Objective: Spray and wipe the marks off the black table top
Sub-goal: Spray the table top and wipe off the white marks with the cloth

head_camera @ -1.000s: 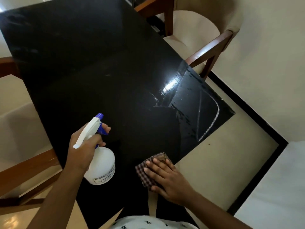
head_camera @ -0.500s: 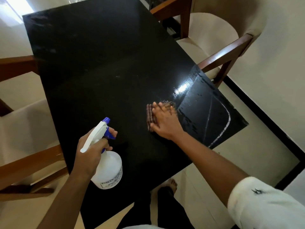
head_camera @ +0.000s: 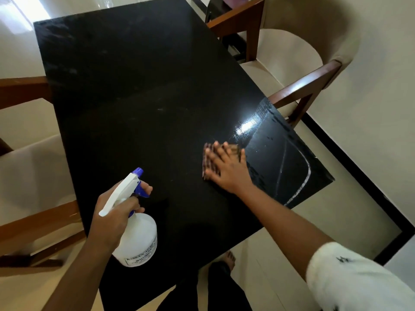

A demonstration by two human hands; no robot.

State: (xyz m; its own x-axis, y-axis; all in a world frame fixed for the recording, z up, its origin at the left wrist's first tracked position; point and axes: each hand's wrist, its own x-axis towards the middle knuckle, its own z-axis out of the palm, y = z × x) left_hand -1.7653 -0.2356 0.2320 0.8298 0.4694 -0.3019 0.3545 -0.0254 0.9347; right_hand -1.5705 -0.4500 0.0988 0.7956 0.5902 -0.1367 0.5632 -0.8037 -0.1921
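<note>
My right hand (head_camera: 226, 168) lies flat, pressing the checked cloth (head_camera: 205, 158) onto the black table top (head_camera: 139, 90) (wiping pressure); my left hand (head_camera: 116, 212) grips 1 spray bottle (head_camera: 137, 239), ready.

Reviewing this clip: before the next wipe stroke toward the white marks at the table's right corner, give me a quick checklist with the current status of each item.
1. Cloth under the right hand, flat on the table top: ok.
2. Spray bottle gripped in the left hand, finger on the trigger: ok.
3. Nozzle aimed at the marks: not ok, it points up the table.
4. White curved marks removed: not ok, still visible.
5. Path from cloth to marks unobstructed: ok.
6. Cloth damp enough: cannot tell.
</note>
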